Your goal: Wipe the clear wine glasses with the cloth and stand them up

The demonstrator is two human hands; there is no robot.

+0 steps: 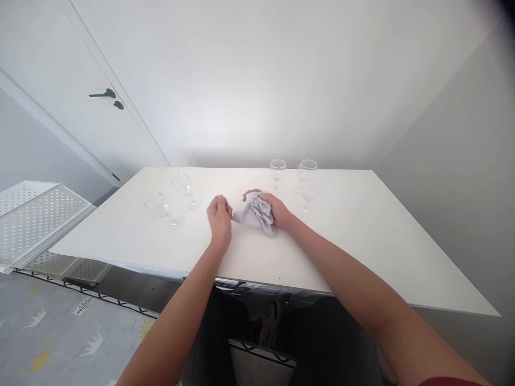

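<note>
My right hand [277,209] is closed around a crumpled pale grey cloth [259,212]. The lower folds of the cloth hang close above the white table. To the left of it, my left hand [220,214] is curled into a fist, with a drawn-out corner of the cloth meeting its fingers. Whether anything is wrapped inside the cloth is hidden. Beyond my right hand stand clear stemmed glasses, one stemmed glass [277,172] at the back and another stemmed glass [308,174] to its right, with outlines overlapping there. Left of my left hand are two more, a farther glass [182,186] and a nearer glass [157,205].
The white table [362,257] runs along a plain wall [257,80]. At the left is a door with a black handle [103,94], and white perforated panels [44,220] stand beside the table. A patterned grey surface [60,332] lies below left.
</note>
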